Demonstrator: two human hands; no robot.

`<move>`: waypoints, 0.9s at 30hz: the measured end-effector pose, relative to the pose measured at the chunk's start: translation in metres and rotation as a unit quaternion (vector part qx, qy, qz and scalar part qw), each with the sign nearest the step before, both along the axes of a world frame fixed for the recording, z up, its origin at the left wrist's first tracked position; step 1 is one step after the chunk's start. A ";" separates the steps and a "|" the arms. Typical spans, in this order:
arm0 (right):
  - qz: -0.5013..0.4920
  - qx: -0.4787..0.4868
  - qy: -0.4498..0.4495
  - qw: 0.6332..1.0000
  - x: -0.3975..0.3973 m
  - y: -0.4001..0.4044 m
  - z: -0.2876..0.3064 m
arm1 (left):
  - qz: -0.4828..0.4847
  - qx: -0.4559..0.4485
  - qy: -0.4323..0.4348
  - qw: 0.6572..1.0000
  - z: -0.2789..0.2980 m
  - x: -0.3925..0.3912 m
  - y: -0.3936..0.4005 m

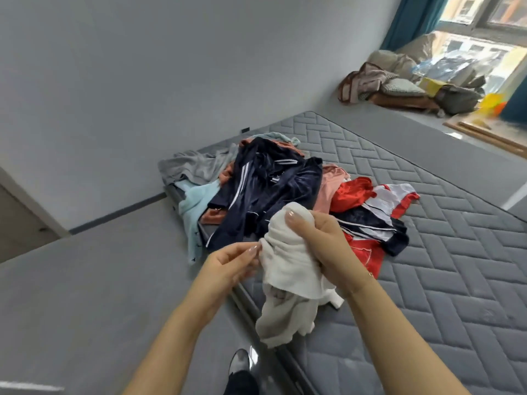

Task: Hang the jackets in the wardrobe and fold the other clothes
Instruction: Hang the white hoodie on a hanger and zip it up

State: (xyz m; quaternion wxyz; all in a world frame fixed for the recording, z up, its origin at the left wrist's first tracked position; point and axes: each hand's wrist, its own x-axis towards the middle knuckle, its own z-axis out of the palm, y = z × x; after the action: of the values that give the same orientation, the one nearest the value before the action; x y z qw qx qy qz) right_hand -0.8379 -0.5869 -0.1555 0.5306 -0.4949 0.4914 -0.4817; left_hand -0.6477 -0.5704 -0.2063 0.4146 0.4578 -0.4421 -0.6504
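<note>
A: In the head view, what do the hands hold?

B: The right hand (319,240) grips a bunched white garment (288,269) from above, fingers curled round its upper fold. The left hand (231,262) pinches the garment's left edge between thumb and fingertips. The cloth hangs down over the near edge of the mattress (445,266).

A: Any writing or labels?

B: None that can be read. A navy jacket (265,192) with white stripes bears a small pale mark near its middle, too blurred to make out.

A: Where are the other clothes?

B: Heaped on the mattress just beyond the hands. The navy jacket lies on top; a red-and-white piece (370,195) lies to its right, a pale blue one (194,206) spills off the left edge, and a grey one (191,168) lies at the far corner.

A: Containers?

B: By the window (484,29) a pile of bags and bedding (405,84) sits on the floor; what the bags hold cannot be told.
</note>
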 end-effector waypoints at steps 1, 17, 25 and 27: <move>0.045 -0.002 -0.021 0.999 0.010 0.004 0.012 | 0.032 -0.021 -0.029 0.999 0.003 0.017 0.011; 0.326 0.087 -0.100 0.936 0.338 0.027 0.086 | 0.279 -0.053 -0.177 0.942 0.018 0.277 0.193; 0.401 -0.042 -0.047 0.914 0.505 0.063 0.057 | 0.542 -0.012 -0.087 0.836 0.027 0.411 0.309; 0.443 -0.107 0.074 0.887 0.547 0.078 0.050 | 0.593 -0.031 -0.056 0.802 0.035 0.432 0.334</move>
State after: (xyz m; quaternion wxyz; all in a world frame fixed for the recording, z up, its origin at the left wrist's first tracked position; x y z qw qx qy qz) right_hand -0.2907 -0.5092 -0.1057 0.5947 -0.7492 0.2043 -0.2080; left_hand -0.2156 -0.2363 -0.1714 0.7080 0.6532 -0.1262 -0.2369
